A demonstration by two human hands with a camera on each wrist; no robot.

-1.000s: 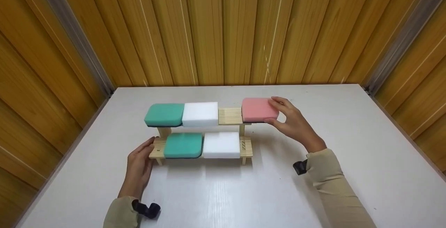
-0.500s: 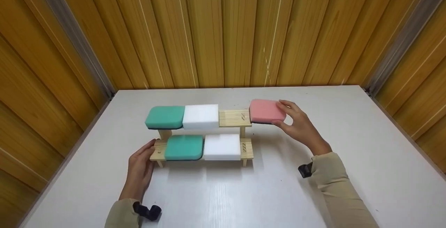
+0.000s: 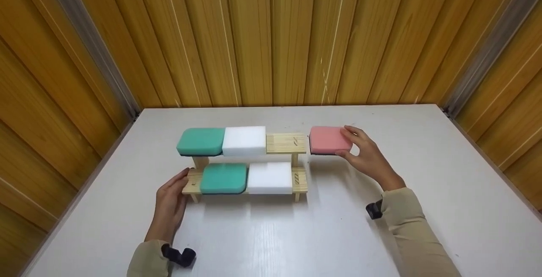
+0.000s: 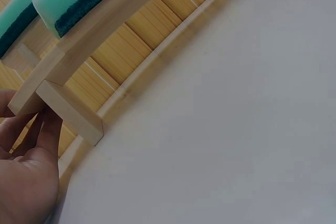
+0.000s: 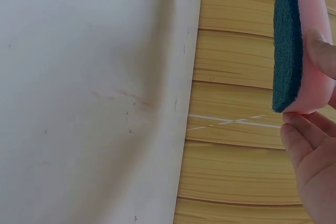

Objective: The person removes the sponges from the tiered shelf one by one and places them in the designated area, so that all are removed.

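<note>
In the head view my right hand (image 3: 367, 157) pinches a pink sponge (image 3: 330, 139) by its right side, thumb in front and fingers behind. The sponge is held in the air just right of the upper tier, apart from it; its dark green scouring side (image 5: 287, 45) shows in the right wrist view. My left hand (image 3: 168, 203) grips the left end of the lower tier of a two-tier wooden rack (image 3: 281, 142), fingers partly under the board (image 4: 39, 80). The upper tier bears a green sponge (image 3: 200, 141) and a white sponge (image 3: 244, 140).
On the lower tier lie another green sponge (image 3: 223, 178) and another white sponge (image 3: 269, 178), side by side. The rack stands on a white table (image 3: 262, 243). Behind the table rises a wood-patterned wall (image 3: 271, 40), with more panels at both sides.
My right hand has carried the pink sponge rightward, off the right end of the upper tier, and slightly nearer. The left hand has kept its place on the rack.
</note>
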